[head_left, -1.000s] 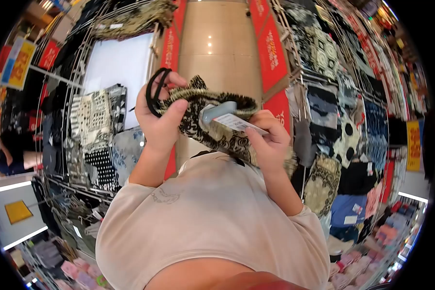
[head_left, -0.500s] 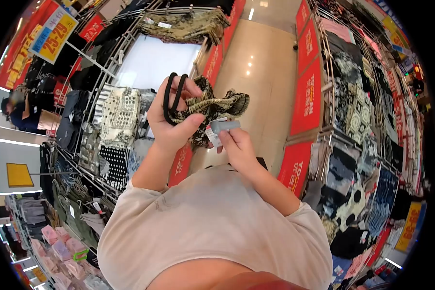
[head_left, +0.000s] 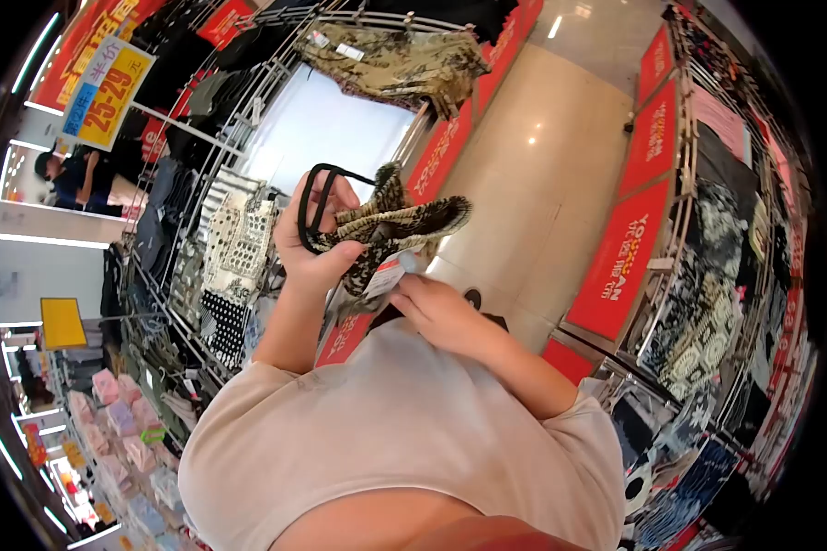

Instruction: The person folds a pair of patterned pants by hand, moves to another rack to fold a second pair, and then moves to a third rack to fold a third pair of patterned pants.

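1. Glossy beige floor (head_left: 560, 174) runs up the middle, ceiling lights glinting off it.
2. Wire racks (head_left: 220, 248) on the left, packed with patterned garments.
3. Red signs (head_left: 620, 257) line the right-hand racks.
4. Yellow price sign (head_left: 108, 81) hangs upper left.
5. Pink folded stock (head_left: 110, 422) sits lower left.

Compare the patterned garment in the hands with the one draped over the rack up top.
The held garment is bunched into a tight wad in the left hand; the rack garment lies spread out across the wire rack. The held garment has a white tag pinched by the right hand; the rack garment's tag sits on top. Both share a dark and tan print.
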Demonstrator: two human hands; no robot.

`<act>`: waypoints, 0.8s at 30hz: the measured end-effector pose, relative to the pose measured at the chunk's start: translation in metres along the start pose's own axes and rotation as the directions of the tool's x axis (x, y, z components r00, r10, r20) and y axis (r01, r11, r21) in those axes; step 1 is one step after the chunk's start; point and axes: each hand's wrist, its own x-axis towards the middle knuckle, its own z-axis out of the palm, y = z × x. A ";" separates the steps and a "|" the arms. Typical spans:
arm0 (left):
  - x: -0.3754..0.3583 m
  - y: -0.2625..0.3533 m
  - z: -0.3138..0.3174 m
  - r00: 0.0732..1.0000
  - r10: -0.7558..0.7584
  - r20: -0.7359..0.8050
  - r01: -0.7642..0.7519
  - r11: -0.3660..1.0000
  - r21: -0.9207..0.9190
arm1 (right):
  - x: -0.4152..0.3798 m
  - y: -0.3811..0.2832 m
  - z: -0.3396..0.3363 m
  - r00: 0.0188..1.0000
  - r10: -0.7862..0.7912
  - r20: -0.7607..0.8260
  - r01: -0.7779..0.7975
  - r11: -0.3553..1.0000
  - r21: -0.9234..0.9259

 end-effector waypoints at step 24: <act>0.240 -0.150 -0.027 0.872 0.206 0.444 -0.219 0.976 -0.023 | 0.267 0.048 -0.267 0.960 0.040 0.278 -0.230 0.680 0.696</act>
